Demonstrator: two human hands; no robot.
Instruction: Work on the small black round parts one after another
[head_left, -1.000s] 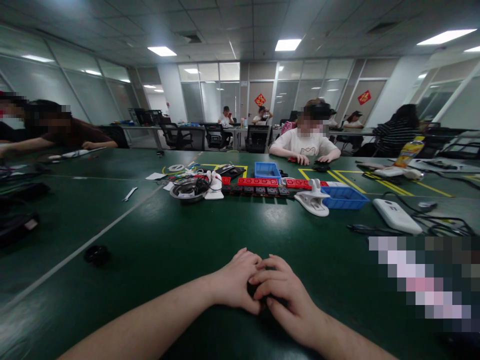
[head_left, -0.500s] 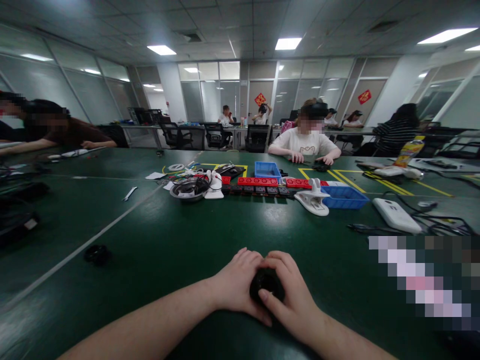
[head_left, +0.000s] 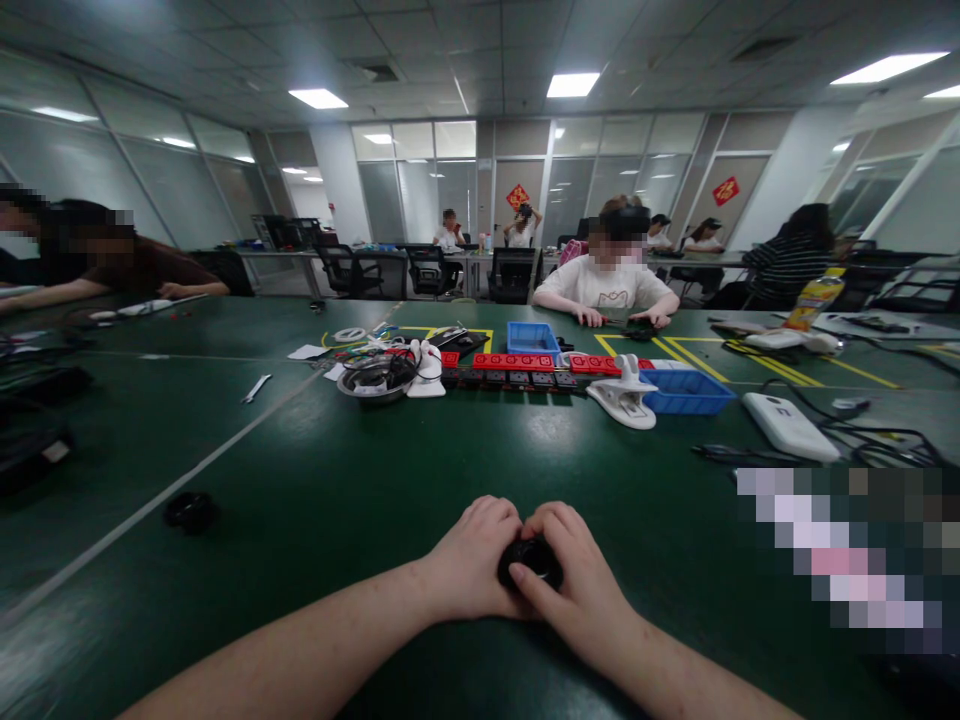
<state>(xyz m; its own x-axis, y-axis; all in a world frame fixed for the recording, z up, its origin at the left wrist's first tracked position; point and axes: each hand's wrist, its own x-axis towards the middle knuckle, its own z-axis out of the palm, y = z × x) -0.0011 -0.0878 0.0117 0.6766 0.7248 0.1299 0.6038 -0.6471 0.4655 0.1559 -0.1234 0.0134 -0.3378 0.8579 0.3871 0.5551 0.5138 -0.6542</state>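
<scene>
A small round black part (head_left: 531, 562), glossy and ring-like on top, sits between my two hands low in the middle of the view. My left hand (head_left: 480, 555) is wrapped round its left side, its thumb mostly hidden under the right hand. From the right, my right hand (head_left: 581, 570) grips the same part with curled fingers on the far side and the thumb across its near edge. Its exact kind I cannot make out. Another black round part (head_left: 191, 511) lies apart on the green table (head_left: 360, 470), to the left.
Across the table stand a metal bowl (head_left: 375, 380) of cables, red power strips (head_left: 514, 362), a white clamp (head_left: 624, 393) and a blue bin (head_left: 686, 391). A wrench (head_left: 256, 389) lies left; a white power bank (head_left: 790, 426) lies right. A co-worker (head_left: 611, 275) sits opposite.
The black part has tilted slightly, showing more of its shiny top, and my right thumb has shifted a little left and up. My left thumb is now more hidden.
</scene>
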